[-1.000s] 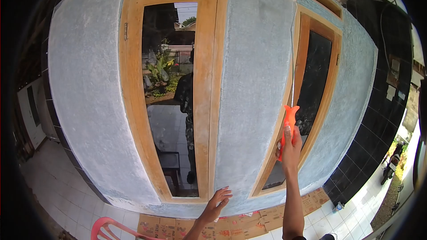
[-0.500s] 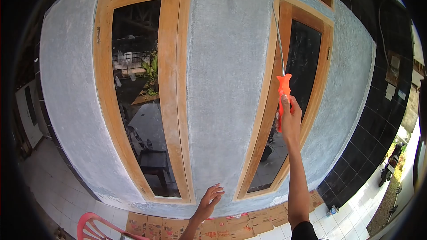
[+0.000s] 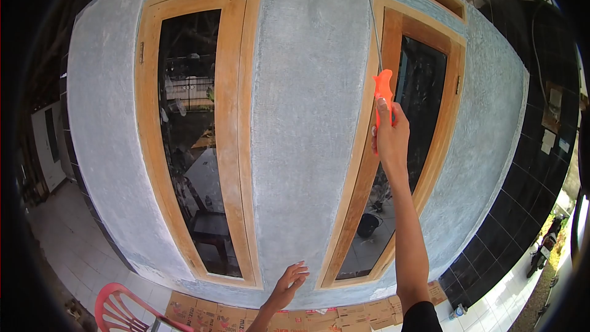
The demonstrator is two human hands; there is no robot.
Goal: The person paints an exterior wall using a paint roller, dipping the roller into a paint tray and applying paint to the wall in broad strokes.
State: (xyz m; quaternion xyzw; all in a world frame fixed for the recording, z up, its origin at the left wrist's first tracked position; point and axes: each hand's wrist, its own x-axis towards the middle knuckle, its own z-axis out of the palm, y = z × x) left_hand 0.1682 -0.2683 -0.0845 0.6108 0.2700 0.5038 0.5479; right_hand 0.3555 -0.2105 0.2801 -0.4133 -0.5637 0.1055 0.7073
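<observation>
My right hand [image 3: 388, 137] is raised high and gripped on the orange handle of a paint roller [image 3: 383, 89]. Its thin metal shaft rises along the edge between the grey-blue wall [image 3: 307, 117] and the right wooden window frame [image 3: 369, 166]; the roller head is out of view above. My left hand [image 3: 289, 286] hangs low with fingers spread, holding nothing, close to the base of the wall strip between the two windows.
A left wooden window frame [image 3: 236, 147] with dark reflective glass stands beside the wall strip. Cardboard sheets [image 3: 307, 318] cover the floor below. A red plastic chair [image 3: 117, 313] is at lower left. Black tiles [image 3: 528, 166] line the right wall.
My right hand has lifted the roller handle higher along the wall, and the roller head has left the view. The view has shifted slightly; my left hand stays low and open.
</observation>
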